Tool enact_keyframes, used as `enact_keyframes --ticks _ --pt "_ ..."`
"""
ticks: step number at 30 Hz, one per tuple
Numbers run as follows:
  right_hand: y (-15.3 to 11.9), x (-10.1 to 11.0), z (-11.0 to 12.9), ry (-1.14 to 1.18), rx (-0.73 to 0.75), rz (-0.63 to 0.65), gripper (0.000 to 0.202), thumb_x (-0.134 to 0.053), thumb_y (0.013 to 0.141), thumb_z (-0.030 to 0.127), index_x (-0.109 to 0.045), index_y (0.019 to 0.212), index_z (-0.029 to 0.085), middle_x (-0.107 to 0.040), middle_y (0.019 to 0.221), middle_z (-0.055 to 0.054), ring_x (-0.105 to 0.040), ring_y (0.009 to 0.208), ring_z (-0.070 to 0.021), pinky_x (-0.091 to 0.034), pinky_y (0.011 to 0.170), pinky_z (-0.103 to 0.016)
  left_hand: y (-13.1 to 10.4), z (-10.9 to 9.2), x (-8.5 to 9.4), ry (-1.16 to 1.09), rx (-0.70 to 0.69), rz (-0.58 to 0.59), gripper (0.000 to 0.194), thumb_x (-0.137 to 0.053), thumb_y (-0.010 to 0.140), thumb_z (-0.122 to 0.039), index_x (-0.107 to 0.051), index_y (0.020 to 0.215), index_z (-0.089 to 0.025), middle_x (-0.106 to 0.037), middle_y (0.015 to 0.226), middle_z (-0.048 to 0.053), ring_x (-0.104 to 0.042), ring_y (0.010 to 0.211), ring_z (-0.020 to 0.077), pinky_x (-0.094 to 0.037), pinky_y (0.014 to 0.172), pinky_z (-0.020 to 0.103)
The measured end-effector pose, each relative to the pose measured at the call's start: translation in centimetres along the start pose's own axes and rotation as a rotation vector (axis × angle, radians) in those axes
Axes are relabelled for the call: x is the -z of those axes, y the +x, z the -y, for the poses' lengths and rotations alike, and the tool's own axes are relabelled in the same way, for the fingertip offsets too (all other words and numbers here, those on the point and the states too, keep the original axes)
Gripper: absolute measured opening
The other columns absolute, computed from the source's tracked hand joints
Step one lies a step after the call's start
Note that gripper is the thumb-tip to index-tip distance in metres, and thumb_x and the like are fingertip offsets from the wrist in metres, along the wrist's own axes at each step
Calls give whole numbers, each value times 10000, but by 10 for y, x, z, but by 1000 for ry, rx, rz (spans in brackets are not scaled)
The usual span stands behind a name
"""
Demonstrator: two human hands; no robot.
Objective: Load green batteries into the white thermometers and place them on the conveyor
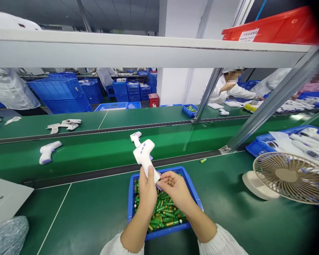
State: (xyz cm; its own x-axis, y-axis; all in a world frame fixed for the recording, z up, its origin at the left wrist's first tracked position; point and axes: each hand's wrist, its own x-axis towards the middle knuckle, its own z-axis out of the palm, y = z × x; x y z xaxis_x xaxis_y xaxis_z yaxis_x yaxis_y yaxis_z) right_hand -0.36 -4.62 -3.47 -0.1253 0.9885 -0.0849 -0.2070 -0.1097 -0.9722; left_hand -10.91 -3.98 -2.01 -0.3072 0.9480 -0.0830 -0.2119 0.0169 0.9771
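My left hand (148, 191) is wrapped round the handle of a white infrared thermometer (144, 150) with purple buttons, its head pointing up and away from me. At the handle's lower end my right hand (175, 187) pinches a small purple cover (158, 187), partly hidden by the fingers. Below both hands sits a blue tray (131, 198) full of green batteries (167, 212). Just beyond the held thermometer, another white thermometer (135, 137) lies on the green conveyor belt (95, 150).
A beige fan (287, 175) and a blue bin of white thermometers (255, 143) stand at the right. One loose battery (203, 160) lies near the belt edge. A white shelf beam (149, 49) crosses above, with slanted metal posts (271, 99). A co-worker (228, 88) sits across the line.
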Motion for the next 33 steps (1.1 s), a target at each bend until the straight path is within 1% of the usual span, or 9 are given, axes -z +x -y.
enact_keyframes --ticks 4,7,11,14,17,21,27,30,33 --pt "-5 0 2 -147 106 64 364 -673 824 371 -617 1142 204 -627 835 -13 -597 732 -137 -495 705 -280 3 -4 4 -165 56 -195 531 -497 860 -614 -548 1144 -169 -628 733 30 -530 608 131 -387 543 231" --pt "-8 3 1 -218 207 38 397 -550 915 371 -541 1288 237 -634 957 -41 -629 790 -150 -518 771 -316 6 -9 5 -383 204 -297 502 -525 867 -571 -549 1162 -165 -624 727 30 -531 564 113 -382 510 217" --pt "-9 6 0 -280 361 -99 258 -580 906 308 -612 1149 230 -690 1013 -69 -655 936 -201 -516 864 -365 3 -14 -2 -576 415 -170 474 -635 818 -513 -609 1067 -111 -588 648 27 -518 502 104 -383 470 207" --pt "-10 5 2 -383 467 -127 166 -611 886 251 -670 1040 237 -715 985 -66 -666 938 -219 -525 859 -387 0 -15 -8 -637 510 -125 434 -652 820 -472 -634 1042 -100 -593 660 35 -537 516 110 -404 467 206" --pt "-12 3 5 -452 593 -109 186 -627 868 186 -707 1015 267 -729 974 -48 -667 923 -220 -543 821 -387 -1 -14 -9 -685 554 -129 356 -608 872 -406 -640 1030 -88 -592 680 39 -553 542 108 -425 477 200" --pt "-12 2 7 -471 740 -70 323 -618 863 113 -687 1103 317 -736 1010 -26 -663 941 -217 -549 809 -398 1 -11 -7 -708 600 -74 354 -565 900 -411 -637 1019 -85 -582 683 43 -549 541 102 -431 469 191" --pt "-12 5 7 -561 797 -64 248 -617 872 145 -710 1039 303 -738 955 -32 -658 913 -224 -534 796 -414 0 -10 -6 -689 663 30 374 -550 904 -431 -626 983 -73 -547 635 32 -515 496 90 -414 430 179" --pt "-15 8 9 -709 776 -6 264 -558 906 186 -697 1089 316 -670 1182 -51 -600 1069 -247 -492 887 -453 1 -10 -5 -730 690 44 345 -553 910 -407 -624 941 -71 -548 639 34 -509 505 77 -420 441 161" --pt "-18 14 13 -817 716 40 381 -464 941 222 -561 1302 295 -460 1438 -76 -463 1262 -275 -422 984 -485 5 -10 -2 -814 666 121 382 -488 940 -423 -623 926 -66 -518 621 20 -453 467 56 -376 410 146"
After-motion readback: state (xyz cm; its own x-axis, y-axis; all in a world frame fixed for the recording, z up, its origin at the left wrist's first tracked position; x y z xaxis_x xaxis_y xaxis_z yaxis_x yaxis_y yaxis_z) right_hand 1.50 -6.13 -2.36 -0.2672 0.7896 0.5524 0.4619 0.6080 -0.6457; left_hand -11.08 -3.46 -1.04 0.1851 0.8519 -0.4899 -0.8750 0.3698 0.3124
